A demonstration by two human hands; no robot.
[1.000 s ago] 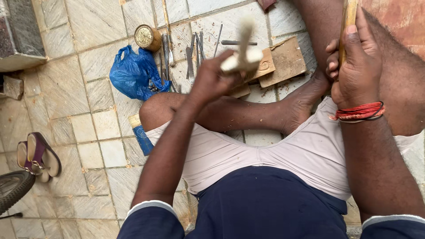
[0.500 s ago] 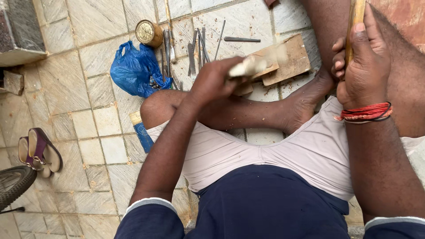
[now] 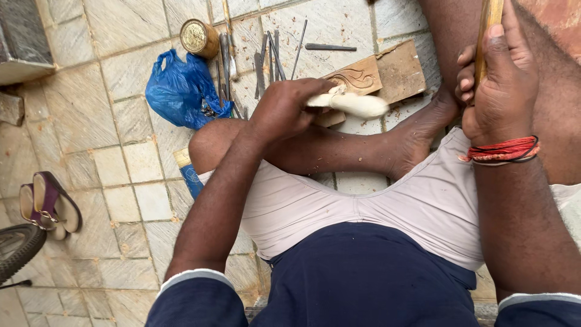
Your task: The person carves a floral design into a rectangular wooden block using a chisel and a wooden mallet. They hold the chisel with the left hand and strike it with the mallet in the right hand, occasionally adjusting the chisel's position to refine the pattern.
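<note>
The person sits on a tiled floor [image 3: 121, 200] with legs folded, looking down at both hands. The left hand [image 3: 284, 109] is at about 12 o'clock from the lap, its grip closed around the handle end of a pale mallet [image 3: 354, 104], whose light head points toward 3 o'clock and hangs just above a carved board [image 3: 357, 77]. That board lies on the floor beside a plainer board [image 3: 402, 69], at 1 o'clock from the left hand. The right hand [image 3: 499, 91], at 2 o'clock, has its grip closed on a thin wooden stick [image 3: 489, 24] held nearly upright, running out of the top edge; a red thread band [image 3: 505, 149] circles the wrist. At 11 o'clock from the left hand, metal chisels [image 3: 266, 57] lie fanned on the tiles, near a round brass tin [image 3: 198, 37] and a crumpled blue bag [image 3: 181, 91]. Far off at 9 o'clock sit sandals [image 3: 51, 203], with a tyre [image 3: 18, 251] just below them.
</note>
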